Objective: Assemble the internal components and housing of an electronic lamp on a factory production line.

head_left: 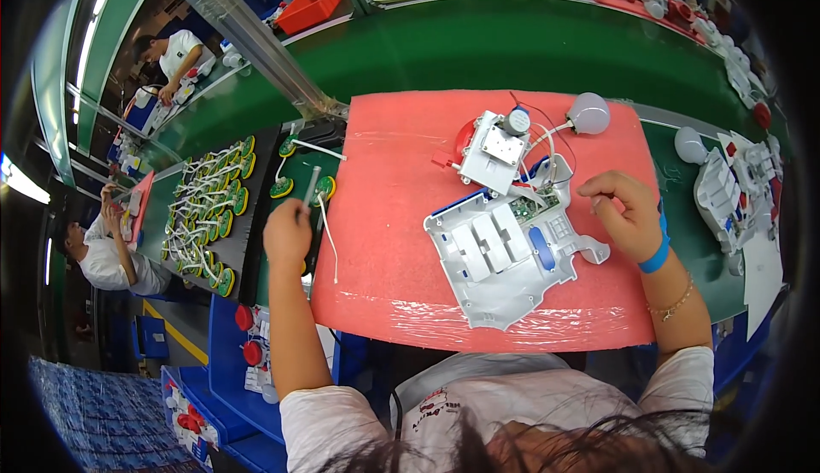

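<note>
Our left hand (289, 232) had its fingers clamped on a slim grey rod (313, 184); right hand (629, 215), fingers kinda apart, hung beside the white plastic housing (495, 259) on our pink foam sheet (384, 208).

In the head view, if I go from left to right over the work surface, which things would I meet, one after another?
Rows of green-and-yellow discs → single disc by the left edge of the pink mat → open white casing → blue wristband → second white casing.
</note>
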`<action>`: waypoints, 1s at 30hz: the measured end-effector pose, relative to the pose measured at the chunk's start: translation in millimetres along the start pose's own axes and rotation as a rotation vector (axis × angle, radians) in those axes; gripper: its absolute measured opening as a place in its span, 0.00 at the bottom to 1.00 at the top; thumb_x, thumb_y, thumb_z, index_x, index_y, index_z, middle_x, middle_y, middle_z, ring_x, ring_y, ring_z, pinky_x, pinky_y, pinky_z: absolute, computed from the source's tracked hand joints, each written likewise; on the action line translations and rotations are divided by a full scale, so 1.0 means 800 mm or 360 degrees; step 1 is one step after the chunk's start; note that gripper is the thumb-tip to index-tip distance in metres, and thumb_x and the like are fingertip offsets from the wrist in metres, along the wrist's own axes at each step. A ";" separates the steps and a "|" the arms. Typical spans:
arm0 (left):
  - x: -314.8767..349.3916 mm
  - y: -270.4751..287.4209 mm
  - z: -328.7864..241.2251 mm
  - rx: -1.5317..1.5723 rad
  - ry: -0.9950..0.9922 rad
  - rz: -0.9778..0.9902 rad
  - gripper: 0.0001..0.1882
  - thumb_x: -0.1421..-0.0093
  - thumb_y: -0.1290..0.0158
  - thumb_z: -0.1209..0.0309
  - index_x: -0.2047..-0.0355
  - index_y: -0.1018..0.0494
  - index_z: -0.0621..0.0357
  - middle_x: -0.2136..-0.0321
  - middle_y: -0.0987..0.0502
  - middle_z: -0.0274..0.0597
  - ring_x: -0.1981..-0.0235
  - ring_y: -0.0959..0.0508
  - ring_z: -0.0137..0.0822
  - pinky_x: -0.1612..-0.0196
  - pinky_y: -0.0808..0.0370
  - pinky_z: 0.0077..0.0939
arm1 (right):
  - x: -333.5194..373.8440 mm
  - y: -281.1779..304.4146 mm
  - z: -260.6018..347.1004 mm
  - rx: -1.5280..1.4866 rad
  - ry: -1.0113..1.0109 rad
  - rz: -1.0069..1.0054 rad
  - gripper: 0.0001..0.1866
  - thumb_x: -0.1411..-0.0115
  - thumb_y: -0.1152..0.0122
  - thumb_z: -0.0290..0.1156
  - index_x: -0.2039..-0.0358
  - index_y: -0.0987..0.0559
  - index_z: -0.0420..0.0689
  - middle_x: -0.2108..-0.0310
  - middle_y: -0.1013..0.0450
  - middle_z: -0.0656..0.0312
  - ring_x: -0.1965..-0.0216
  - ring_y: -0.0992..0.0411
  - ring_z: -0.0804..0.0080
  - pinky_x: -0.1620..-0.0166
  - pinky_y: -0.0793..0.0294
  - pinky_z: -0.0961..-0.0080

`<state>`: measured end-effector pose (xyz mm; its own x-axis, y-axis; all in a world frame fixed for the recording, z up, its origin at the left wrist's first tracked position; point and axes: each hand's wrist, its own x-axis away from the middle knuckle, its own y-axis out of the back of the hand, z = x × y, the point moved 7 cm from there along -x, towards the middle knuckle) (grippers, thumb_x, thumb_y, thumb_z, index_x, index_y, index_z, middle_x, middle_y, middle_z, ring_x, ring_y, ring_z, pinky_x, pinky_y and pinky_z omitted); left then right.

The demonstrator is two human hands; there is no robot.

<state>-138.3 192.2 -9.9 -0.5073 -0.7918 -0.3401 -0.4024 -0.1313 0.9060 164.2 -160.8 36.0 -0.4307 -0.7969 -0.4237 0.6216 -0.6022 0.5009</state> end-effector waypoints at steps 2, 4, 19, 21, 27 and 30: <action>-0.002 0.037 -0.015 -0.0214 0.0157 -0.0146 0.06 0.46 0.49 0.71 0.68 0.27 0.57 0.71 0.25 0.49 0.68 0.26 0.52 0.69 0.31 0.42 | 0.000 0.002 0.011 0.0101 0.0080 -0.0012 0.10 0.51 0.51 0.17 0.68 0.25 0.37 0.70 0.27 0.55 0.70 0.29 0.67 0.67 0.31 0.77; 0.014 0.088 -0.069 -0.0076 -0.0539 -0.0515 0.06 0.45 0.51 0.73 0.67 0.26 0.55 0.76 0.27 0.47 0.73 0.27 0.48 0.72 0.31 0.39 | -0.004 0.005 0.033 0.0106 0.0334 -0.0076 0.10 0.51 0.50 0.18 0.66 0.25 0.37 0.70 0.27 0.55 0.69 0.29 0.65 0.66 0.31 0.75; 0.058 0.059 -0.381 0.0565 -0.1284 0.0393 0.09 0.49 0.49 0.76 0.66 0.24 0.59 0.78 0.27 0.48 0.77 0.26 0.45 0.73 0.30 0.33 | -0.029 -0.071 0.019 0.0017 0.0084 0.0539 0.09 0.50 0.46 0.31 0.70 0.21 0.43 0.75 0.28 0.56 0.71 0.29 0.60 0.67 0.30 0.66; 0.053 0.051 -0.384 0.0506 -0.1167 0.0423 0.09 0.49 0.49 0.76 0.66 0.24 0.61 0.75 0.25 0.52 0.74 0.25 0.47 0.71 0.29 0.32 | -0.028 -0.071 0.008 -0.0091 -0.0035 0.0581 0.10 0.50 0.47 0.32 0.70 0.21 0.42 0.77 0.27 0.54 0.75 0.29 0.59 0.68 0.30 0.67; 0.057 0.022 -0.377 0.1174 -0.0795 0.0977 0.11 0.46 0.53 0.77 0.62 0.26 0.59 0.82 0.28 0.43 0.79 0.25 0.35 0.76 0.31 0.28 | -0.037 -0.087 -0.010 -0.0202 -0.0261 0.0640 0.06 0.49 0.45 0.29 0.71 0.23 0.42 0.77 0.27 0.57 0.74 0.28 0.62 0.69 0.30 0.68; 0.056 0.012 -0.368 0.1749 -0.0341 0.1618 0.24 0.46 0.55 0.82 0.47 0.40 0.61 0.78 0.30 0.36 0.75 0.29 0.23 0.70 0.34 0.15 | -0.039 -0.095 -0.023 -0.0169 -0.0149 0.0697 0.04 0.49 0.44 0.27 0.71 0.24 0.42 0.77 0.27 0.58 0.74 0.28 0.63 0.69 0.31 0.68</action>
<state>59.4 -19.7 57.4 -0.9712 -0.1565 0.1798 -0.1258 0.9772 0.1710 142.2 -89.4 -2.5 -0.1667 -0.9790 -0.1171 0.8198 -0.2036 0.5353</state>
